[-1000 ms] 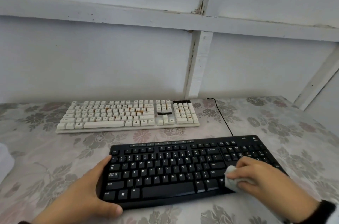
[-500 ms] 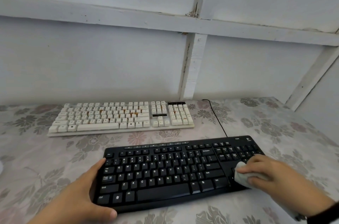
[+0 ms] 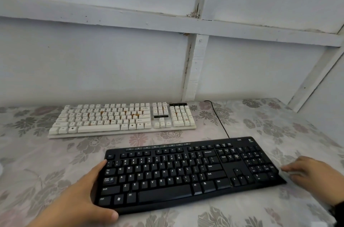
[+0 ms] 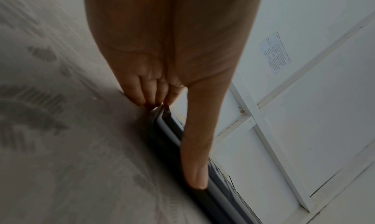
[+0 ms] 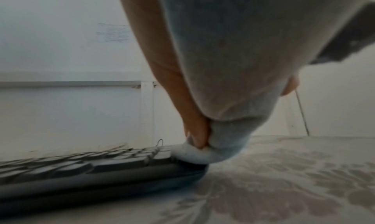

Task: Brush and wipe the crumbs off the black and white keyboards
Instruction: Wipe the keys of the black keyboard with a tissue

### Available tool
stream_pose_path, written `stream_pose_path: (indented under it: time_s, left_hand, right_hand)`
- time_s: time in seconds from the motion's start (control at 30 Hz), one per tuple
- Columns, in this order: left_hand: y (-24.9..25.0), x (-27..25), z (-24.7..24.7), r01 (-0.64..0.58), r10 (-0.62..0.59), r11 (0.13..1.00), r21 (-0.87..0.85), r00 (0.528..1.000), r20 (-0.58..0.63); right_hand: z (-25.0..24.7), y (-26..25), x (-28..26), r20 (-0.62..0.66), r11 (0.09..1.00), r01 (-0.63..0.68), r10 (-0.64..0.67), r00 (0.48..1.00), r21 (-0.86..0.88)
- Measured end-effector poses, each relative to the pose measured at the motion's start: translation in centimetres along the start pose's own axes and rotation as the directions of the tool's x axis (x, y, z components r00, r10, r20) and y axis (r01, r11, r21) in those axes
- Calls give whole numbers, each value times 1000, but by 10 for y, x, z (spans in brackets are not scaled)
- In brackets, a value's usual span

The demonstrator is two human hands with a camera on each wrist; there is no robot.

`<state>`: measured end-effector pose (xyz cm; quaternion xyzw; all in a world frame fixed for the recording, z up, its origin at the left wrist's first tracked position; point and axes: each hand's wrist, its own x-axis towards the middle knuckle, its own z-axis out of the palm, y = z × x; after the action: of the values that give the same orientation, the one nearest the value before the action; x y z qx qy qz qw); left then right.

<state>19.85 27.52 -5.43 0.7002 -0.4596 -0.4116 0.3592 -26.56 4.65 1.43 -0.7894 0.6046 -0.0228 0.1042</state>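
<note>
The black keyboard (image 3: 186, 172) lies near me on the floral tablecloth. My left hand (image 3: 83, 195) holds its left end, index finger at the back corner and thumb along the front edge; the left wrist view shows that hand (image 4: 172, 67) against the keyboard's rim (image 4: 219, 193). At the right end, past the number pad, my right hand (image 3: 312, 176) pinches a bunched white cloth (image 3: 292, 173). In the right wrist view the cloth (image 5: 194, 153) presses on the keyboard's right corner (image 5: 91, 176). The white keyboard (image 3: 122, 118) lies behind, with orange crumbs among its keys.
A black cable (image 3: 221, 120) runs from the black keyboard's back edge to the white panelled wall (image 3: 111, 68). The table's right edge (image 3: 316, 133) slants close beside my right hand. Bare tablecloth (image 3: 46, 161) lies left of the black keyboard.
My right hand has swept the cloth rightward across the number pad to the black keyboard's right end. My left hand has kept its hold on the left end.
</note>
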Motion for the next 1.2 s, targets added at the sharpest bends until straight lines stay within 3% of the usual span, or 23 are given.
stream_pose_path:
  time_s: [0.13,0.3,0.67,0.73,0.8,0.9,1.0,1.13,1.2]
  left_hand:
    - [-3,1,-1,-6,6,1000,10,1000,7]
    - [-8,3,-2,-10,11,1000,-19,1000,18]
    - [-2,3,-2,16,-16,1000,-16,1000,25]
    - [2,1,-1,19,-19,1000,-19,1000,22]
    - [4,-1,0,31,-31,999,-39,999,15]
    - [9,-4,2,53,-52,997,-53,998,22]
    - [14,-7,4,77,-76,995,-68,997,20]
    - [22,-10,5,99,-98,994,-42,995,18]
    - [24,-10,5,101,-99,992,-75,995,30]
  right_hand:
    - [-9,-29,-13,-10,981,164,-164,986,103]
    - [8,-58,-19,107,940,325,-335,936,100]
    - [4,-18,-6,21,997,72,-73,997,29]
    - [0,-17,-3,21,997,72,-72,997,0]
    - [-8,-33,-3,49,987,158,-158,986,6]
    - [-15,-84,-9,98,918,383,-393,914,105]
    - [-4,-143,-16,156,799,583,-601,784,148]
    - [19,-207,-27,234,622,774,-776,586,122]
    - [28,-228,-34,266,564,818,-810,522,112]
